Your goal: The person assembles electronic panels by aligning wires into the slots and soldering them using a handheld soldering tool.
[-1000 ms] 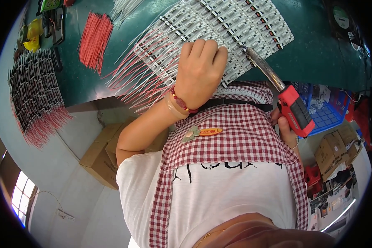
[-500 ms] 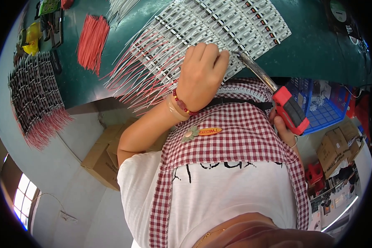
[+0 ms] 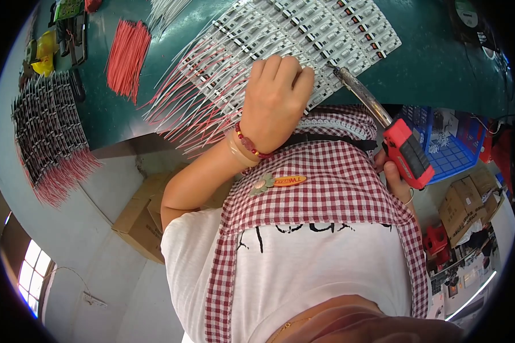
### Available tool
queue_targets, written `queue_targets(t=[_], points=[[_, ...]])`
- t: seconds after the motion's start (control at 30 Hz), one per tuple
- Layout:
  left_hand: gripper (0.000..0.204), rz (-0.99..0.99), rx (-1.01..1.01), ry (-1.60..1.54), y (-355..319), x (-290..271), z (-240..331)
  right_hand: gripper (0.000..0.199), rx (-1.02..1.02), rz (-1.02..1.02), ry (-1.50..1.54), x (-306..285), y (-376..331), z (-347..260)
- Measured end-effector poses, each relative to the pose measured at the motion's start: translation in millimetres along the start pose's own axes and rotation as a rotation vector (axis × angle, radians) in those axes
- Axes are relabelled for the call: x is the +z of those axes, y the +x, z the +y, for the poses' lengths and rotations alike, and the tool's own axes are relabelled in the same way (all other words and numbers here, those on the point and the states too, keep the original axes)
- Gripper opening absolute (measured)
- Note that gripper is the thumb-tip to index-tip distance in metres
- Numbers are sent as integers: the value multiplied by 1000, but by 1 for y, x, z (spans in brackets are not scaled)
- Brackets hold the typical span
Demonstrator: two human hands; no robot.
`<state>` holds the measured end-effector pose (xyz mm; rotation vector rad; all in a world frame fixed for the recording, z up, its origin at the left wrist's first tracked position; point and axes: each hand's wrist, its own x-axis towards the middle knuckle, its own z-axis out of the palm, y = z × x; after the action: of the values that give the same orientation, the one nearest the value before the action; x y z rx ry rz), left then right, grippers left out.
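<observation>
Circuit board (image 3: 312, 43): flat on the green table (image 3: 440, 77), set at a slant, nearest corner close to the table's front edge and just beyond the checked apron (image 3: 326, 197).

Right hand (image 3: 396, 174): low, at the right side of the apron, fingers wrapped around the red-and-black handle of the soldering iron (image 3: 405, 150) and partly hidden by it. Metal shaft slanting up and left across the board's near right edge; tip at the board, just beside the left hand (image 3: 274, 94), contact too small to confirm. Only a narrow gap between tip and knuckles.

Left hand: above the near part of the board, back upward, fingers bent, fingertips hidden underneath; impossible to tell whether grasping a wire or loose. Bead bracelet (image 3: 249, 143) at the wrist.

Attached wires (image 3: 194, 106), red and white: fanned out past the board's left edge, lower ends beyond the table's front edge, near the left forearm. Little room on that side.

Blue basket (image 3: 455, 157): below the front edge, right of the iron. Widest room for moving: right of the board, along the green stretch up to the black device (image 3: 469, 20).

Farther left: red wire bundle (image 3: 127, 60), apart from the board; stack of wired strips (image 3: 48, 126) at the table's left end, red ends past the edge. Farther up: white wire bundle (image 3: 166, 12), close to the board's upper left side.
</observation>
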<state>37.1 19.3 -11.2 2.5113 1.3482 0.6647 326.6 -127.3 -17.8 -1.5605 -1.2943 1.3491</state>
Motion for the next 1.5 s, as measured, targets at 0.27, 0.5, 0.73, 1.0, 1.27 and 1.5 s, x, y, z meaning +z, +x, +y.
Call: queue_targets(t=[0.27, 0.5, 0.73, 1.0, 1.27, 1.5], points=[[22, 52, 16, -97, -6, 7, 3, 25, 80, 45, 76, 1, -12, 16], [18, 21, 0, -72, -3, 7, 6, 28, 61, -63, -217, -6, -18, 29], [17, -3, -5, -64, -2, 5, 5, 32, 116, 16, 111, 1, -16, 6], [20, -37, -19, -36, -5, 2, 2, 30, 164, -16, 126, 1, -12, 9], [19, 19, -7, -53, -6, 7, 1, 16, -104, 7, -237, 11, -2, 12], [18, 13, -15, -40, -6, 6, -1, 21, 120, 29, 91, 6, -11, -5]])
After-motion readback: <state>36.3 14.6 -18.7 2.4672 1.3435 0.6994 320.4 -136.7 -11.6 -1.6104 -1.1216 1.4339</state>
